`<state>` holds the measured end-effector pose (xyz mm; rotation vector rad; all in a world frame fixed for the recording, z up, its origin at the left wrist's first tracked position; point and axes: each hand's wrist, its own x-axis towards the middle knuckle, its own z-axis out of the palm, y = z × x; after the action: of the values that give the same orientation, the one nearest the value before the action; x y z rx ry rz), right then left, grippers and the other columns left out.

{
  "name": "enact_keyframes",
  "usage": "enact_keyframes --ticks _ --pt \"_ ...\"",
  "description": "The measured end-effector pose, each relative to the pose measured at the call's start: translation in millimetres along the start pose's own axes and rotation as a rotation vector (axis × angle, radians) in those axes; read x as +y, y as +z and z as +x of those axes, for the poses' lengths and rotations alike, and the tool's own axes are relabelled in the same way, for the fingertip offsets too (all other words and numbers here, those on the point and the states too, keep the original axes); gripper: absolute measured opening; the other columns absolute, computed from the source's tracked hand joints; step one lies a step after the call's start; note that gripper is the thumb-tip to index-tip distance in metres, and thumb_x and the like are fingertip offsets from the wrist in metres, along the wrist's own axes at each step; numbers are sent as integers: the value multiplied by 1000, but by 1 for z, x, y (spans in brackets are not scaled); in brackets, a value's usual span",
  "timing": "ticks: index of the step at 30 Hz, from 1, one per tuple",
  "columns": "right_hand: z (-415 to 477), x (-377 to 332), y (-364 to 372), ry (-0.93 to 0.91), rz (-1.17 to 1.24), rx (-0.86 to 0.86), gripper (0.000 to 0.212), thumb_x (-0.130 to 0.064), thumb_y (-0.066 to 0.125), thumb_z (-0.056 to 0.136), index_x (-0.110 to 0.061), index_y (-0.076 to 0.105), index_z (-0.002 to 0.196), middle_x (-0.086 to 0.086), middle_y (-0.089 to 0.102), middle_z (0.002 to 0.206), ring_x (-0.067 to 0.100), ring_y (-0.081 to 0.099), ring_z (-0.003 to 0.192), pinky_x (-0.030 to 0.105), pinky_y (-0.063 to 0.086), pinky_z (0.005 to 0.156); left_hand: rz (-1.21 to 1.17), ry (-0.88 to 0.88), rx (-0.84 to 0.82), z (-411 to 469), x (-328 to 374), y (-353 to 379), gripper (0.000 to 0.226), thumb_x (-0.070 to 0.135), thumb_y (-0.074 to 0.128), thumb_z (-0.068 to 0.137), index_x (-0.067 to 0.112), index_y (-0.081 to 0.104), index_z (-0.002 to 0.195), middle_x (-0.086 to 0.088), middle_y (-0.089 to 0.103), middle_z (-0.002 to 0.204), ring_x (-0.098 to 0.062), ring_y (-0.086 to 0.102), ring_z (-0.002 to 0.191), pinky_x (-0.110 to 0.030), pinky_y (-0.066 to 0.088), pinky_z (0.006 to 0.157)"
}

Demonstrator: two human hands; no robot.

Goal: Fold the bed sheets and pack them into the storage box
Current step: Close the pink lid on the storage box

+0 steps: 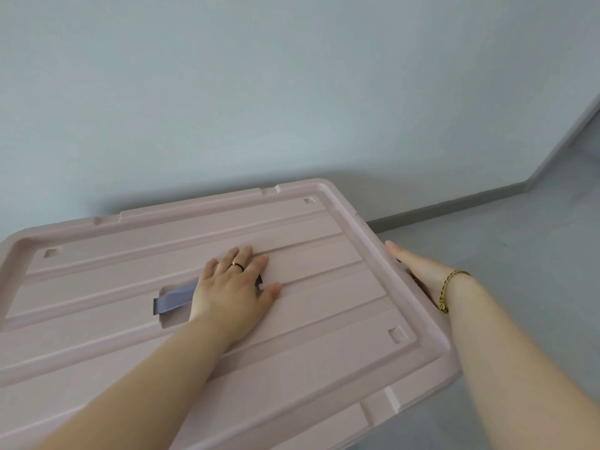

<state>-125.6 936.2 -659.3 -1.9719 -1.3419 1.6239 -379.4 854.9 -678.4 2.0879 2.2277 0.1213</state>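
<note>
My left hand [233, 284] lies flat on the pink lid [308, 319] (over its grey handle [175, 298]); right hand [418, 271] hugs the edge, grip unclear.

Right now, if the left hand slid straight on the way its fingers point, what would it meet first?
The left hand lies flat on the pink lid, fingers pointing to its far side. It would probably meet the lid's raised far rim first, after some low ribs.
</note>
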Motion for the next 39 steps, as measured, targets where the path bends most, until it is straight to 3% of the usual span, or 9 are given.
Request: enact_keyframes --ticks 4,9,15,24,29,31,34,37,39 --pt "21 -17 7 -83 -152 249 89 -65 52 78 -16 22 145 6 25 151 28 29 136 41 30 107 34 3 10 2 2 7 104 61 -22 51 35 14 145 9 6 156 -11 3 144 -31 4 115" --pt "24 -12 1 25 -116 21 76 -62 49 81 -20 32 142 4 27 151 23 27 138 37 25 108 -12 6 46 1 3 10 97 63 -11 61 29 32 142 3 22 153 -17 17 143 -35 10 114" --pt "28 -19 22 -194 -505 604 33 -36 53 85 -6 58 100 12 62 100 30 57 90 27 36 65 -37 -4 47 6 5 11 96 63 -10 62 29 33 141 3 23 153 -17 17 143 -34 9 114" --pt "21 -15 36 -217 -813 758 36 -36 38 95 -5 51 109 13 62 109 31 58 101 29 34 69 -9 16 9 7 8 6 103 57 -20 52 33 19 145 8 9 156 -11 4 144 -30 3 115" --pt "14 -16 56 -487 -865 886 41 -15 40 89 -2 50 126 18 51 132 37 38 129 48 21 109 -712 -37 35 -6 -3 -10 54 52 29 84 23 61 117 14 62 113 -6 50 114 0 27 87" --pt "5 -34 99 -757 -797 849 44 -18 34 76 3 63 104 22 65 106 41 59 104 55 42 95 -939 -127 97 -21 -30 -31 18 25 48 94 27 63 102 31 58 90 9 52 92 10 28 72" --pt "-16 -64 190 -1032 -771 620 44 -20 33 71 -1 68 91 15 70 92 33 68 85 50 54 77 -1031 -226 311 -47 -97 -56 26 12 51 91 35 61 82 38 62 69 22 55 77 6 36 73" --pt "-43 -88 297 -1176 -811 319 42 -19 34 71 -9 71 90 9 72 96 25 70 88 41 55 76 -1184 -448 542 -75 -182 -75 31 8 42 95 28 61 79 12 68 71 12 61 60 -14 47 74" --pt "-62 -94 351 -1192 -819 168 41 -17 35 83 -7 62 112 15 60 123 27 57 115 40 42 99 -1240 -650 653 -91 -232 -70 29 9 38 97 20 62 84 6 66 71 5 62 57 -19 45 72"
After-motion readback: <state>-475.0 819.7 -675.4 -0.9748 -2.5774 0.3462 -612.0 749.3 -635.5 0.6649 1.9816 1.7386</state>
